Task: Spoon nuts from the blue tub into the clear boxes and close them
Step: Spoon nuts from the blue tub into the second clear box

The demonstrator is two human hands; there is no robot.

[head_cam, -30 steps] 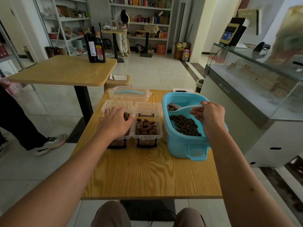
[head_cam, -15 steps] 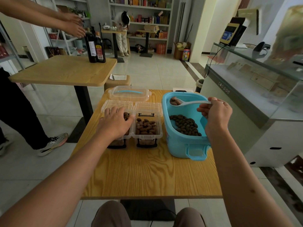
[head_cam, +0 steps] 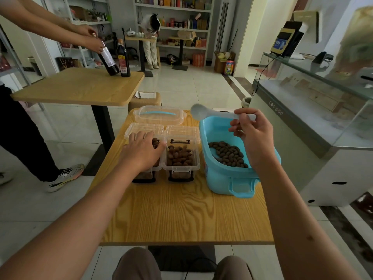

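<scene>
The blue tub (head_cam: 230,178) stands on the right of the wooden table (head_cam: 181,215), with dark nuts (head_cam: 229,153) heaped in its bottom. My right hand (head_cam: 252,136) grips the handle of a pale spoon (head_cam: 203,113), raised above the tub's far rim; I cannot tell what is in its bowl. Two clear boxes stand side by side, lids hinged open at the back. The right clear box (head_cam: 181,158) is filled with nuts. My left hand (head_cam: 141,150) rests with spread fingers over the left clear box (head_cam: 147,174), hiding most of it.
The tub's clear lid (head_cam: 159,115) with a blue handle lies behind the boxes. A second table (head_cam: 80,87) at the left carries two dark bottles (head_cam: 121,59); another person's hands hold one tilted. A glass counter (head_cam: 314,110) runs along the right. A person's legs stand at far left.
My right hand has lifted the spoon out of the tub to above its far rim. At the other table a person's hands came in and tilted a bottle. My left hand stayed put.
</scene>
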